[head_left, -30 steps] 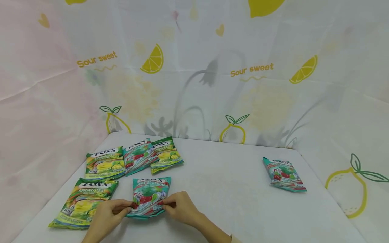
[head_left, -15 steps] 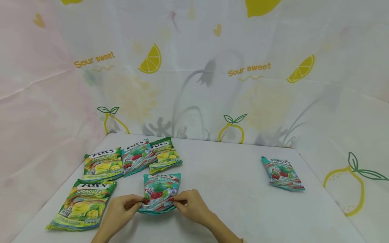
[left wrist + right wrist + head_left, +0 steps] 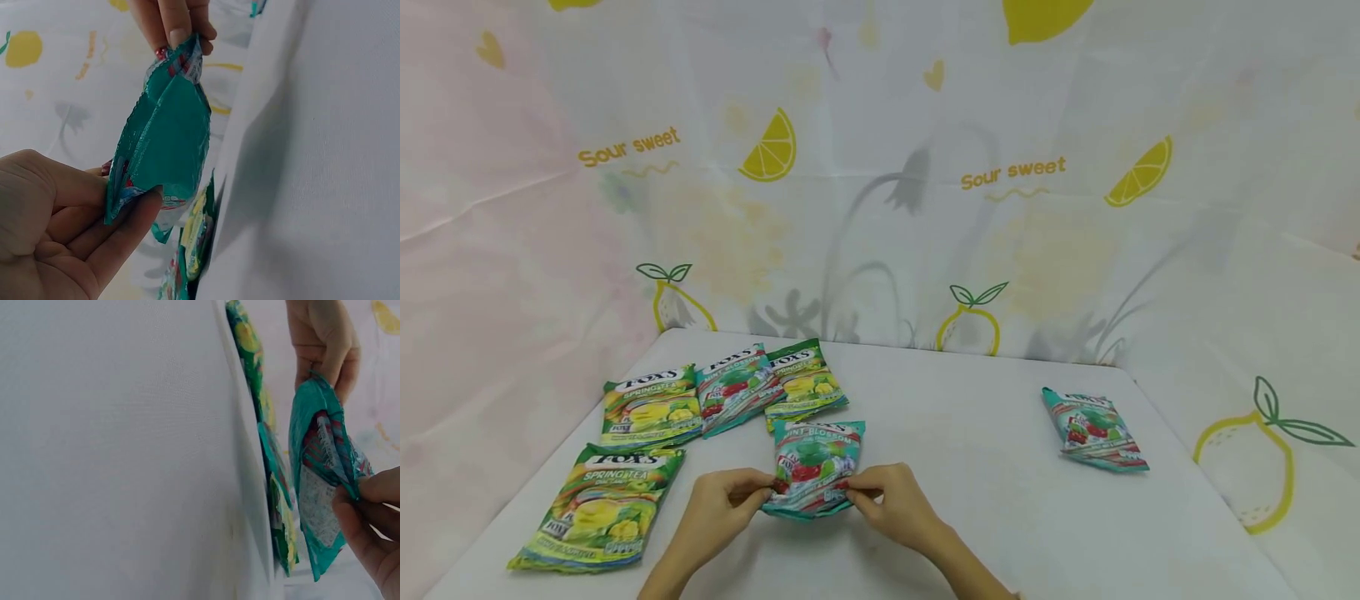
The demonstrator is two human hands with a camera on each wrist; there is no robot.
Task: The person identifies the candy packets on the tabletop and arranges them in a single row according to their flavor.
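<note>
A teal Fox's Mint Blossom candy bag (image 3: pixel 814 467) is held between both hands near the front middle of the table. My left hand (image 3: pixel 718 512) pinches its lower left corner between thumb and fingers. On the opposite corner, my right hand (image 3: pixel 898 508) has the same kind of pinch. The left wrist view shows the teal underside of the candy bag (image 3: pixel 165 137), raised off the white surface. In the right wrist view, the bag (image 3: pixel 319 469) hangs between the two hands, with a pale printed panel on its underside.
Left of the hands lies a green Spring Tea bag (image 3: pixel 598 512). Behind it sit another Spring Tea bag (image 3: pixel 651 407), a Mint Blossom bag (image 3: pixel 737 390) and a third green bag (image 3: pixel 805 385). A lone teal bag (image 3: pixel 1095 431) rests at the right on the white table (image 3: pixel 1000 500).
Both hands have carried the Mint Blossom bag to the right and slightly away from the front edge, past the green bag at the left. The other bags stay where they were.
</note>
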